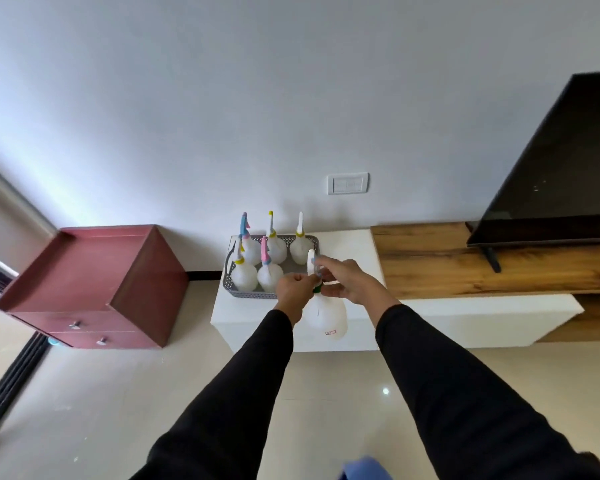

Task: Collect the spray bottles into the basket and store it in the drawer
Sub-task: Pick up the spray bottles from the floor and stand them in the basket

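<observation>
A grey perforated basket (309,239) stands on a white cabinet (347,237) against the wall, with several white spray bottles (245,274) upright inside it. In front of the basket I hold one more white spray bottle (327,317) above the cabinet's front edge. My right hand (345,280) grips its spray head and neck. My left hand (297,289) pinches the green collar at the neck.
A red drawer chest (94,285) with two shut drawers stands on the floor to the left. A wooden shelf (465,265) with a black television (561,168) runs to the right. A wall switch (347,183) sits above the cabinet.
</observation>
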